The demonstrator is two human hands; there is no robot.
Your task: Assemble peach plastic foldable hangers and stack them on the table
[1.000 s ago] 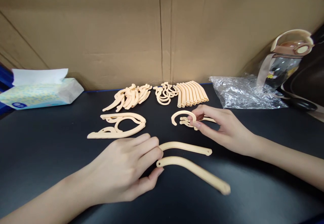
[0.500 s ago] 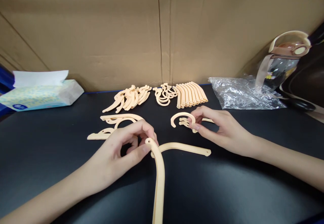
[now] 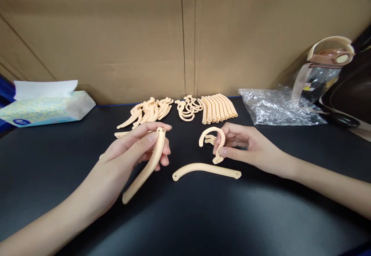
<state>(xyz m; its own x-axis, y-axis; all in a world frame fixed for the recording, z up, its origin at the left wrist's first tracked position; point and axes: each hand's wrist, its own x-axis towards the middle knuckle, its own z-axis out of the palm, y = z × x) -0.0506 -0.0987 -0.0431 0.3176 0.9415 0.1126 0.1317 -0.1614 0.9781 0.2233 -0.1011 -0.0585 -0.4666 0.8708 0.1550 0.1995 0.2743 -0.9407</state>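
Note:
My left hand (image 3: 130,148) is closed on a beige plastic hanger arm (image 3: 145,175), its holed end up at my fingertips and its long part slanting down toward me. Between the thumb and fingers of my right hand (image 3: 240,144) is a beige hanger hook (image 3: 222,136), upright, its curve on top and its flat foot below. The two parts are apart. On the black table between the hands lies another curved hanger arm (image 3: 205,167), with a hole at each end. Small beige pieces (image 3: 210,139) show behind the hook, partly hidden.
Along the back lie a heap of beige curved pieces (image 3: 152,111), a pile of hooks (image 3: 187,109) and a neat row of hanger arms (image 3: 218,108). A tissue pack (image 3: 49,109) stands left; a crumpled clear bag (image 3: 275,107) and a bottle (image 3: 323,76) are right. Cardboard (image 3: 116,36) rises behind.
My left hand has moved left and up, swinging the hanger arm's lower end to the left. My right hand has turned the hook more upright, so its foot now shows.

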